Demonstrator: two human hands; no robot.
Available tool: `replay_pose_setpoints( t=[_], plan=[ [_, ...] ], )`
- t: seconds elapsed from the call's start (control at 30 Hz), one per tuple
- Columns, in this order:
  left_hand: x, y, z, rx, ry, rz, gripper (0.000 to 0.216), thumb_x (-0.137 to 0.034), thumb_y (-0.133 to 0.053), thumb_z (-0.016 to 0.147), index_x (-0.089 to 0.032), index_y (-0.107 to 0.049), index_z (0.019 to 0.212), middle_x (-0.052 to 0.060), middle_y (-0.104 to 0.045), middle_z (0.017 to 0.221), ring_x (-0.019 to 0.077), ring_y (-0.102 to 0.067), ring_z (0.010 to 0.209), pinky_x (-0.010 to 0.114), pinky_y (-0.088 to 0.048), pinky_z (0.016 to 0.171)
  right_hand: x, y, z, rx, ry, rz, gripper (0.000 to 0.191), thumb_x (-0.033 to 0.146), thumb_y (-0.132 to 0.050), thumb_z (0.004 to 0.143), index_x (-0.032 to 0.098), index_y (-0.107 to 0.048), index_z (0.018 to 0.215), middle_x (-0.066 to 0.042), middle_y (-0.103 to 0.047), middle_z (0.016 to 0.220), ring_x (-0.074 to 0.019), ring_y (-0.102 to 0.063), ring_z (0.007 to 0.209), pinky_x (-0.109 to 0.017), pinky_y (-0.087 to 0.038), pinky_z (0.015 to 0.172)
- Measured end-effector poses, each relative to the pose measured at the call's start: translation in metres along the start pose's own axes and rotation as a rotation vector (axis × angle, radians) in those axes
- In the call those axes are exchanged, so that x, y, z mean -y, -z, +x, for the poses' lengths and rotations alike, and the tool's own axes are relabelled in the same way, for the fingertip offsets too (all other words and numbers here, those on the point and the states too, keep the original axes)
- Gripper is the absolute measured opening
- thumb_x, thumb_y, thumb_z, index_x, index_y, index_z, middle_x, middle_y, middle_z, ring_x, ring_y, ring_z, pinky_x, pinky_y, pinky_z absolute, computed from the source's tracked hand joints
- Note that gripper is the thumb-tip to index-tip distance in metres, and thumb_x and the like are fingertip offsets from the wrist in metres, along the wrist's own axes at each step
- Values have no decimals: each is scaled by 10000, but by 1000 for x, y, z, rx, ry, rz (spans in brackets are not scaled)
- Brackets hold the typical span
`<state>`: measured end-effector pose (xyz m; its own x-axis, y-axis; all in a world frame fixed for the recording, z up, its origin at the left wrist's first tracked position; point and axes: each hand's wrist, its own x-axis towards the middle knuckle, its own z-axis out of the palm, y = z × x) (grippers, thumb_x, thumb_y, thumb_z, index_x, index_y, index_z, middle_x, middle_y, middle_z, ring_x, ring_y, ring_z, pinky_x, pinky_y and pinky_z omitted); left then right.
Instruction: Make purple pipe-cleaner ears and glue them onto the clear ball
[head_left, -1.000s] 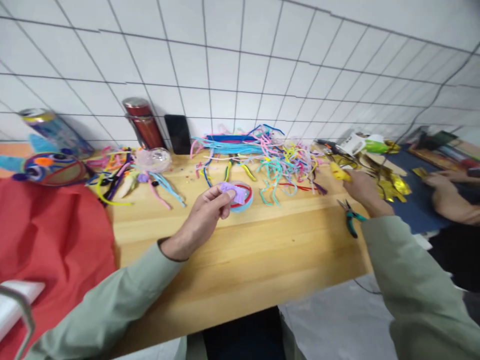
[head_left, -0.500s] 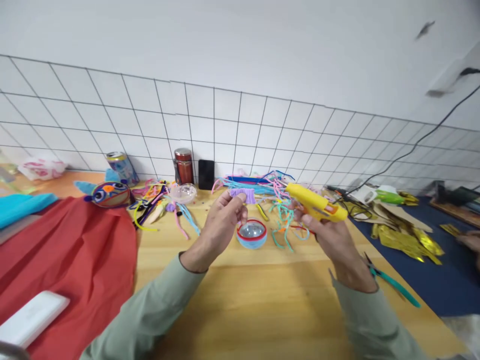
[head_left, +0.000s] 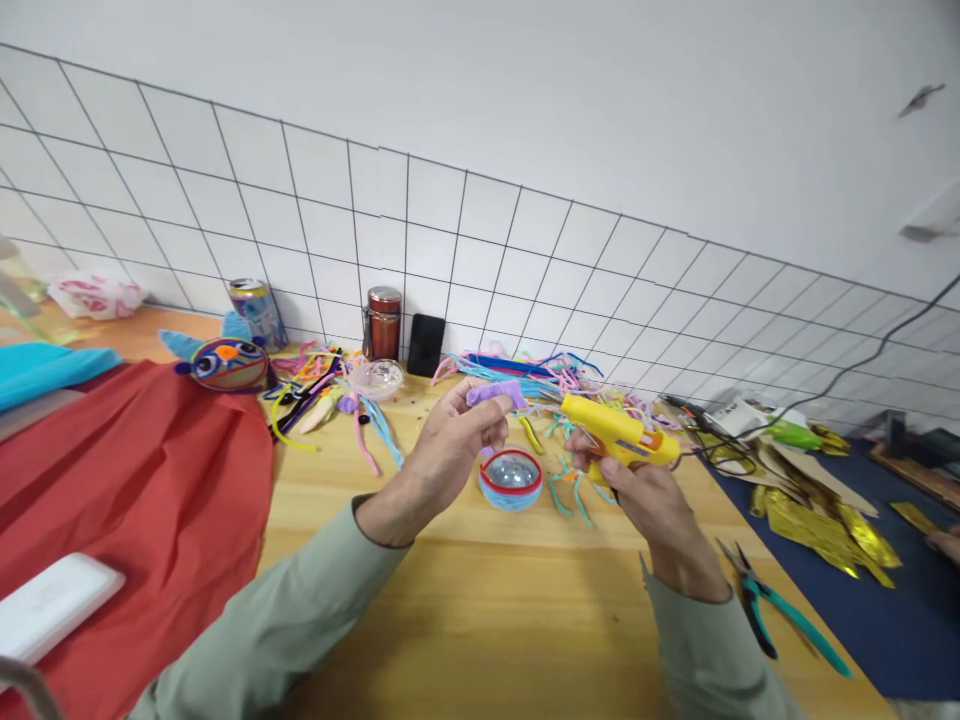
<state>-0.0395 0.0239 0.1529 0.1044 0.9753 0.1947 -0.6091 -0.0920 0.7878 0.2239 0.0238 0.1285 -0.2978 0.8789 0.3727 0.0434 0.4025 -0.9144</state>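
Pinched in the fingers of my left hand [head_left: 450,440] is a small purple strip [head_left: 496,395], seemingly made of pipe cleaner. My right hand [head_left: 645,500] grips a yellow hot glue gun [head_left: 619,428] by its handle, and the nozzle points left, close to the strip's right end. Below and between my hands, a clear half-sphere bowl [head_left: 511,480] rests on the wooden table [head_left: 465,610]. Light blue pipe cleaner wraps its outside and red lines its rim. Turquoise pipe cleaner pieces [head_left: 574,495] lie just right of the bowl.
Pliers [head_left: 780,610] with teal handles lie at right, near a dark blue mat with gold foil [head_left: 817,520]. A phone [head_left: 426,345], a red-brown flask [head_left: 384,325], a can [head_left: 256,312] and loose pipe cleaners line the back. Red cloth [head_left: 150,470] bears a white power bank [head_left: 60,605].
The glue gun has moved left and slightly down, bringing its nozzle nearer the purple strip. My left hand keeps hold of the strip, which has turned slightly. The view has tilted.
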Motion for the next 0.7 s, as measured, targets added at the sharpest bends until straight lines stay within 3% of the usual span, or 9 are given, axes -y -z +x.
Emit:
replay_pose_setpoints(
  t=[0.3,0.7],
  plan=[
    [0,-3,-5,-9,11,41,378,-411,-921,767,-177,-626,794,-38,-583,687,75,-484,582,237,-386,573,5,-8,-1,-8,8,28,405,620,-813,923,227,-789,1017,-77,-732,932,-220,-649,814,-373,-584,770],
    [-5,-9,-6,-8,35,30,446,-476,-956,693,-182,-622,723,-38,-566,632,77,-466,542,237,-366,541,7,-10,-1,16,23,48,385,613,-794,945,231,-764,984,-55,-716,885,-218,-635,794,-381,-544,770]
  ],
)
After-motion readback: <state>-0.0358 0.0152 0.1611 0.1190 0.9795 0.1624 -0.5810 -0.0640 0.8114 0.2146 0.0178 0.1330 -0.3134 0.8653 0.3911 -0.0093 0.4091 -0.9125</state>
